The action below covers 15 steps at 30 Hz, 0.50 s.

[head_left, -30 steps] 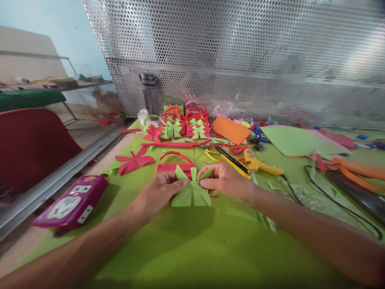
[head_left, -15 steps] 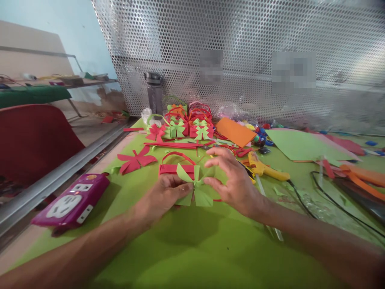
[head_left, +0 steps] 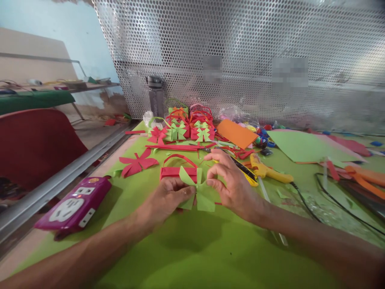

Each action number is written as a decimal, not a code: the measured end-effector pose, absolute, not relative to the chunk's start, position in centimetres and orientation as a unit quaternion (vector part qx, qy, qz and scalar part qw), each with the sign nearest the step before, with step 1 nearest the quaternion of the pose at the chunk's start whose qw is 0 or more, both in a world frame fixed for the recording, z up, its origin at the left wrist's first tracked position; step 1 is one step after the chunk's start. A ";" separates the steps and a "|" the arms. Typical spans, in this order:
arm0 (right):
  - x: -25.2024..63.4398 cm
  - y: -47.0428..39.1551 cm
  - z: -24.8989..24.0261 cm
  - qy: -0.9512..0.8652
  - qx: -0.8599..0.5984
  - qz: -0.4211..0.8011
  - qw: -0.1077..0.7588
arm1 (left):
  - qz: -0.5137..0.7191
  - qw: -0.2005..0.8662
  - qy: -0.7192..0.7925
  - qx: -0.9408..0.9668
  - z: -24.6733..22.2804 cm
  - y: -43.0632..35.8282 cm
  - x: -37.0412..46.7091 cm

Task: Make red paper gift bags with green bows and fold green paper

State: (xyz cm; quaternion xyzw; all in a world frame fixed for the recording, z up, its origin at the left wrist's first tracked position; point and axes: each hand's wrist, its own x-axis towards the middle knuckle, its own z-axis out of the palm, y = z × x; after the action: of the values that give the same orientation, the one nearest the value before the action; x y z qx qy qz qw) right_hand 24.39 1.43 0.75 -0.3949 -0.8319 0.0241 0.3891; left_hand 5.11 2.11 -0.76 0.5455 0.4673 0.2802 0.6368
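Note:
My left hand point(head_left: 173, 196) pinches a light green paper flower point(head_left: 206, 202) between thumb and fingers, with its cut petals spread. At the flower's right side, my right hand point(head_left: 233, 186) is closed in a pinch on a petal, its upper fingers curled above. Just behind the flower stands a small red paper basket point(head_left: 180, 158) with a loop handle, partly covered by my left hand. A red paper flower point(head_left: 138, 163) lies to the left.
Several finished paper baskets point(head_left: 202, 131) stand at the back by a bottle point(head_left: 156, 96). A yellow glue gun point(head_left: 272, 172) and a yellow-black cutter point(head_left: 245, 170) lie to the right. The purple power strip point(head_left: 75, 205) is at left. Green and orange sheets point(head_left: 313, 146) lie back right.
My right thumb and fingers have come closer together at the green petal. My left hand keeps its hold. The whole view has shifted slightly.

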 end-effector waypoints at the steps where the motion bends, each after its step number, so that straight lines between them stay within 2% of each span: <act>1: 24.5 1.5 0.8 -0.827 -0.396 0.022 0.400 | 0.281 0.636 0.465 0.548 -0.8 2.2 5.1; 8: 24.1 1.0 0.7 -0.847 -0.378 -0.024 0.373 | 0.292 0.638 0.462 0.542 -0.7 2.1 5.3; 15: 23.7 0.7 0.3 -0.846 -0.401 -0.019 0.352 | 0.315 0.656 0.435 0.530 -0.6 1.9 5.5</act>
State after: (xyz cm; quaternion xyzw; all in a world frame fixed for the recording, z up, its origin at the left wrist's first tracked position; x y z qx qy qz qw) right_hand 23.74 0.70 0.29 -0.4006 -0.8457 -0.0190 0.3519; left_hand 5.47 1.86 -0.60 0.5304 0.4349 0.3154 0.6559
